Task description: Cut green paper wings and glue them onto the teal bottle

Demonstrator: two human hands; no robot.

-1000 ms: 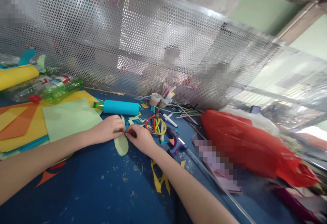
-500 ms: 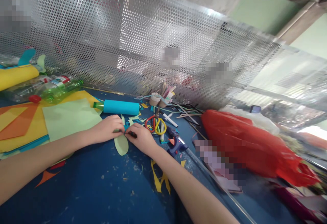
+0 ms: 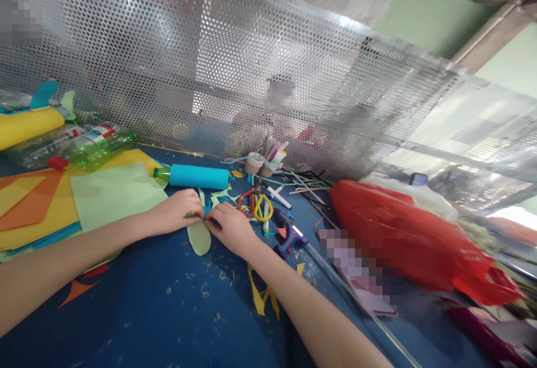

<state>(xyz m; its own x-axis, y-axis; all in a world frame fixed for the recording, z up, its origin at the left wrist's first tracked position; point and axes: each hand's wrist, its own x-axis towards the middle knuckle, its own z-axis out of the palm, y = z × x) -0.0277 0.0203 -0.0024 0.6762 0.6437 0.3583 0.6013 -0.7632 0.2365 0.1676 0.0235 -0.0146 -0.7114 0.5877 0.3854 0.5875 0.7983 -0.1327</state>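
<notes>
My left hand (image 3: 181, 211) and my right hand (image 3: 229, 223) meet at the middle of the table, fingertips pinched close together on a small blue piece (image 3: 206, 211). A pale green rounded paper piece (image 3: 199, 238) hangs or lies just below the fingertips; whether it is joined to the blue piece is hidden. Behind my hands lies a green bottle wrapped in blue paper (image 3: 200, 177). Scissors with red and yellow handles (image 3: 263, 207) rest right of my right hand, among paper scraps.
Pale green sheet (image 3: 113, 192) over yellow and orange paper, left. Plastic bottles (image 3: 94, 143) behind it. Blue glue gun (image 3: 290, 235), phone-like flat object (image 3: 356, 273) and red plastic bag (image 3: 411, 239), right. Cups with sticks (image 3: 260, 162) near the perforated metal screen (image 3: 235, 49).
My right hand's fingers have curled in slightly at the small piece. My left hand and the objects on the table look nearly the same.
</notes>
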